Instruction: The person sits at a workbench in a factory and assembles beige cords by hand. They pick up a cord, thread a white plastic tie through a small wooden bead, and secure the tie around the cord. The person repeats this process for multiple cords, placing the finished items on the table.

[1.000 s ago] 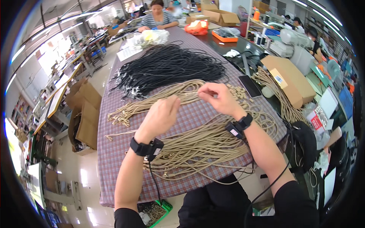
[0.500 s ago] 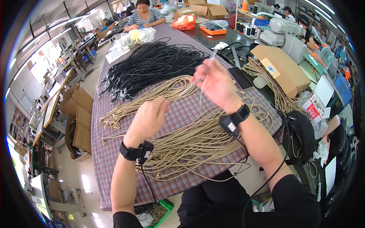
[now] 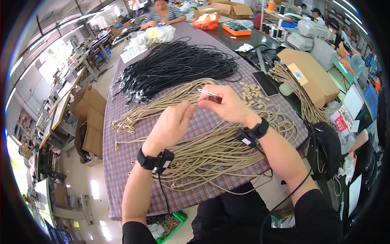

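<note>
While our right hand (image 3: 227, 105) pinched the pale end of a beige cord (image 3: 209, 93) between thumb and fingers, our left hand (image 3: 170, 126) hovered just beside it, fingers loosely curled and gripping nothing we could see. The cord ran from the heap of beige cords (image 3: 215, 150) spread near the table's front edge. A second bundle of beige cords (image 3: 162, 101) lay toward the left edge, and a mass of black cords (image 3: 174, 65) covered the middle. The table (image 3: 122, 162) wore a plaid cloth. Small tan stoppers (image 3: 252, 90) sat scattered near the right edge, beside a phone (image 3: 266, 83). Cardboard boxes (image 3: 87, 118) stood on the floor to the left, and another person (image 3: 162, 12) sat at the far end.
</note>
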`<action>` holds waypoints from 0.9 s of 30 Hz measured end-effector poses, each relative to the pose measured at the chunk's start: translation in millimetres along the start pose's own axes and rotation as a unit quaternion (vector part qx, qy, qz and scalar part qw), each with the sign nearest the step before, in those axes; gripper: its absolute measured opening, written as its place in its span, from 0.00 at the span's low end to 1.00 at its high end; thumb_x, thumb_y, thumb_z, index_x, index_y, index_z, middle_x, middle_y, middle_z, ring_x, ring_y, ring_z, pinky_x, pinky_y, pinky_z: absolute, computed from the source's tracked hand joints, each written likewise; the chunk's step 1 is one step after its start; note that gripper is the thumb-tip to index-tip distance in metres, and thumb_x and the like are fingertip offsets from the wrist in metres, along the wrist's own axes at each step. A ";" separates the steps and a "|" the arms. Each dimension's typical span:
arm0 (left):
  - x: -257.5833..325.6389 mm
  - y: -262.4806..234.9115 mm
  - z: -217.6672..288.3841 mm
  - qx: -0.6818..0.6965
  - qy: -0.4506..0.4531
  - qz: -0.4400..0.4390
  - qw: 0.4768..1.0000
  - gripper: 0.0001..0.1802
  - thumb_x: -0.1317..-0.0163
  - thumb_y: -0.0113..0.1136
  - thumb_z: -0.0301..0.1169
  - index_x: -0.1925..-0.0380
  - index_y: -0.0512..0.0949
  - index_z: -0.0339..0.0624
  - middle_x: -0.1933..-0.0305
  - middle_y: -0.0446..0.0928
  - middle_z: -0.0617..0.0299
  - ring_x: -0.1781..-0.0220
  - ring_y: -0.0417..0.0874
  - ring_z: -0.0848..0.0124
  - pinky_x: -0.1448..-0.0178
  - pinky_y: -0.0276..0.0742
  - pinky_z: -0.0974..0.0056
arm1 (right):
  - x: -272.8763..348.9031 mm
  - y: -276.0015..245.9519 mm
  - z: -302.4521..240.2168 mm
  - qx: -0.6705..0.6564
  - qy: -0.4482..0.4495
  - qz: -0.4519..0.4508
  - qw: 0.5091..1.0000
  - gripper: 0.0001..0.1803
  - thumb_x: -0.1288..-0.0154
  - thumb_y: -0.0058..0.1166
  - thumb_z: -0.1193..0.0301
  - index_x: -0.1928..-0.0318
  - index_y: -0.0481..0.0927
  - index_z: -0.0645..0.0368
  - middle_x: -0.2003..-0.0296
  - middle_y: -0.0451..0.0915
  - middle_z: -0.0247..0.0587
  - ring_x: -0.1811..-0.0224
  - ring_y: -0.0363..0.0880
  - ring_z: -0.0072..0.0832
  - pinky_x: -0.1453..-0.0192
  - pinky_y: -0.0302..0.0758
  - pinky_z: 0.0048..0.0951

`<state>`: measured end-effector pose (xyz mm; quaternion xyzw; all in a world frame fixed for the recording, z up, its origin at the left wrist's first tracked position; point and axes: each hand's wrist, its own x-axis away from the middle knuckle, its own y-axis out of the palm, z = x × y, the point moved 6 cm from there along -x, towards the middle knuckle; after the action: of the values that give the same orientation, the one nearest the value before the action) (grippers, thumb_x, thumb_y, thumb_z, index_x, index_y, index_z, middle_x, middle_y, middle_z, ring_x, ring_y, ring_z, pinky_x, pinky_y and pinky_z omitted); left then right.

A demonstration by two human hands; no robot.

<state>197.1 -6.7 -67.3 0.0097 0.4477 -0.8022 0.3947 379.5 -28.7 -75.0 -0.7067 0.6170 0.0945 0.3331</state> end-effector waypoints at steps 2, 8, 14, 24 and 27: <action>-0.2 -0.2 -3.0 -0.012 0.003 -0.012 1.000 0.18 0.15 0.49 0.36 0.61 0.76 0.33 0.68 0.81 0.44 0.65 0.83 0.46 0.56 0.76 0.49 | 2.2 -1.5 6.8 -0.029 0.014 0.004 0.999 0.07 0.23 0.67 0.69 0.58 0.86 0.60 0.67 0.75 0.25 0.67 0.68 0.14 0.63 0.66 0.23; -4.5 -21.4 -17.1 -0.007 -0.011 -0.003 1.000 0.15 0.16 0.52 0.36 0.59 0.77 0.34 0.71 0.78 0.39 0.65 0.79 0.37 0.59 0.73 0.43 | 3.6 -54.8 30.5 -0.208 0.105 0.180 0.956 0.18 0.12 0.53 0.60 0.59 0.84 0.59 0.69 0.78 0.27 0.67 0.72 0.12 0.65 0.68 0.19; 1.2 -56.4 -65.9 -0.033 -0.073 -0.005 0.997 0.19 0.18 0.51 0.37 0.64 0.77 0.32 0.71 0.77 0.47 0.67 0.76 0.51 0.57 0.74 0.51 | 22.2 -145.2 67.7 -0.359 0.055 0.377 0.852 0.18 0.11 0.50 0.58 0.60 0.77 0.56 0.71 0.76 0.27 0.73 0.69 0.14 0.74 0.62 0.17; 4.8 -82.5 -58.8 -0.036 -0.082 -0.007 0.996 0.19 0.20 0.54 0.36 0.67 0.77 0.30 0.73 0.76 0.54 0.68 0.75 0.62 0.57 0.74 0.57 | 63.0 -213.3 57.8 -0.052 0.018 0.593 0.803 0.24 0.19 0.64 0.51 0.70 0.79 0.55 0.77 0.69 0.23 0.77 0.62 0.15 0.73 0.59 0.25; 9.0 -89.7 -54.0 -0.058 -0.081 0.006 0.995 0.17 0.21 0.56 0.35 0.64 0.80 0.30 0.72 0.80 0.52 0.68 0.78 0.62 0.56 0.76 0.57 | 61.9 -200.2 15.2 0.311 0.059 0.562 0.764 0.20 0.24 0.69 0.54 0.68 0.85 0.56 0.79 0.72 0.29 0.77 0.73 0.24 0.70 0.67 0.33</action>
<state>115.0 52.7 -39.2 -0.0751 0.4600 -0.7706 0.4347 584.6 -66.5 -49.3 -0.0953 0.9177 0.0255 0.3849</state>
